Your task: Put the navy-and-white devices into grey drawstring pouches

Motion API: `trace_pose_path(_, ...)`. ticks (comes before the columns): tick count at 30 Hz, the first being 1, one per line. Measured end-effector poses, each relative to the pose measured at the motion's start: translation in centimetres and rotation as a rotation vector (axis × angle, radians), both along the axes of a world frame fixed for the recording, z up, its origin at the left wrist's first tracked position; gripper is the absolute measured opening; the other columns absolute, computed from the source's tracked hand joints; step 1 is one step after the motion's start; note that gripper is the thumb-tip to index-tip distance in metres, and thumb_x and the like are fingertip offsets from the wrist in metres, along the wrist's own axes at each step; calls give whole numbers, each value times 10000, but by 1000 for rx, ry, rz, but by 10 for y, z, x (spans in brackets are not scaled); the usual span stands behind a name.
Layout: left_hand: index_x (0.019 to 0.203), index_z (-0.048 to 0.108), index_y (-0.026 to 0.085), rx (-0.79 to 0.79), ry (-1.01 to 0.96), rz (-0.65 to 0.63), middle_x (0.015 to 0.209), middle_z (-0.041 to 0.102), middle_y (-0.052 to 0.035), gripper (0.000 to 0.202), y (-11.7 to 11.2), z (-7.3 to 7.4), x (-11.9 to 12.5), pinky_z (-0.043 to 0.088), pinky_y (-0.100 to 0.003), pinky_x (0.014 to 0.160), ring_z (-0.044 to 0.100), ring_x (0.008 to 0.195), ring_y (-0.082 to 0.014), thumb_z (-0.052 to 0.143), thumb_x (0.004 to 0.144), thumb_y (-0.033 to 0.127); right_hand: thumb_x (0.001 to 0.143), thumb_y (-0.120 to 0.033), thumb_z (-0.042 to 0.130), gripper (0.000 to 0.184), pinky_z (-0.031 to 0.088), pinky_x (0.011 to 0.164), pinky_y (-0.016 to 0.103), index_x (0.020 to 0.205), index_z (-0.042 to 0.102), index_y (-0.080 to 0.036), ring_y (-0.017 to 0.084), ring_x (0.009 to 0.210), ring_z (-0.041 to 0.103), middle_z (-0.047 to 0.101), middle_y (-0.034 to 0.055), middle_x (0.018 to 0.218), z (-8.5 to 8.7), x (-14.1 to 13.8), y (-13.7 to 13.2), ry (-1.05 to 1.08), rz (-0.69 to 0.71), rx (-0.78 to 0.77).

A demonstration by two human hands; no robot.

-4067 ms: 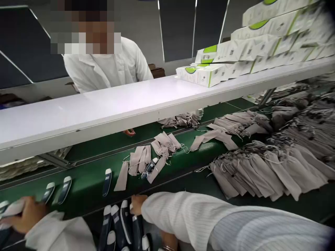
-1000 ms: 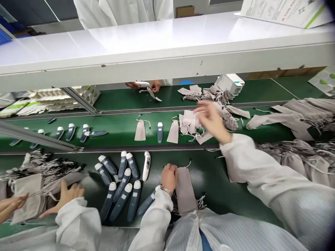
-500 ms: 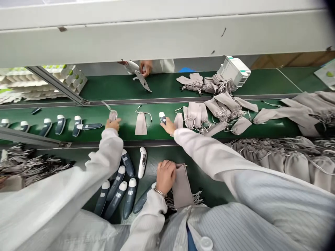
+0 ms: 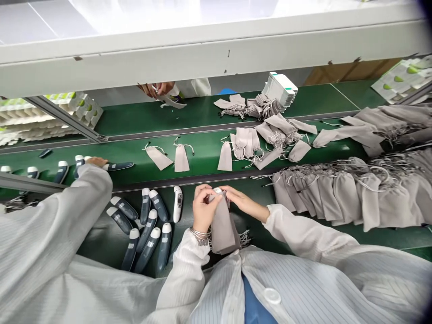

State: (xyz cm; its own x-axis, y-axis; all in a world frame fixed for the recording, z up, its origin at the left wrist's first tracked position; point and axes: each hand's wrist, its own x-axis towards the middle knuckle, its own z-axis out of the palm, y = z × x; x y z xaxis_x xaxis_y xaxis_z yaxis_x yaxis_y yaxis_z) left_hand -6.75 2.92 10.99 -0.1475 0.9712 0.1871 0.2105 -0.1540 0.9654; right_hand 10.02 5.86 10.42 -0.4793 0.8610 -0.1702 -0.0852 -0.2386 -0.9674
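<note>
My left hand point(image 4: 203, 209), with a metal bracelet at the wrist, is shut on the top of a grey drawstring pouch point(image 4: 222, 228). My right hand point(image 4: 243, 202) pinches a thermometer's white tip point(image 4: 218, 191), which shows at the pouch mouth. The rest of the thermometer is hidden inside the pouch. Several dark-blue thermometers point(image 4: 147, 246) lie on the green conveyor belt point(image 4: 256, 191) to the left of my hands, and one white thermometer point(image 4: 177, 204) lies among them.
A co-worker's sleeved arm point(image 4: 64, 202) reaches in at the left, hand on a thermometer. Grey pouches point(image 4: 340, 198) lie in rows at the right. A white shelf point(image 4: 209, 54) spans the far belt, where another person's hands point(image 4: 157, 88) work.
My right hand has come back from the upper belt, and the thermometer there is gone. Both hands now meet at the raised pouch. The co-worker's arm has moved left, and a pouch now lies where it was.
</note>
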Motion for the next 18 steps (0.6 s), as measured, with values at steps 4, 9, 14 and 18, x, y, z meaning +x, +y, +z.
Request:
trace_pose_path(4,848,620,202,-38,9,-10,889,545,-15,168,-4,-2,-16,401,-209,558,522,691,-103,688,840,356,854,-366,624,271,169,434,193,1057,486,-252,59,427,139,223,-129,565,24,31,-19,125,-69,-283)
trace_pose_path(9,1233,510,241,-49,136,-49,974,560,-34,281,-18,-25,-16,421,-214,532,477,585,-79,376,987,261,808,-301,638,246,145,438,215,901,414,-259,68,447,74,166,-115,599,74,78,2,187,-352,-171)
trace_pose_path(14,1046,700,290,-104,429,-408,1292,609,-49,437,-48,-55,5,357,-503,1126,497,1291,-256,618,732,-4,807,-193,548,219,384,587,293,1000,467,-258,136,561,388,415,-48,696,92,76,67,-206,-759,598)
trace_pose_path(18,1029,712,293,-171,615,-513,1436,530,-23,399,-67,-68,13,141,-573,1227,320,1453,-270,669,753,8,809,-153,569,367,427,959,439,1169,571,-221,258,1066,540,579,94,1137,65,3,66,-703,-66,1008)
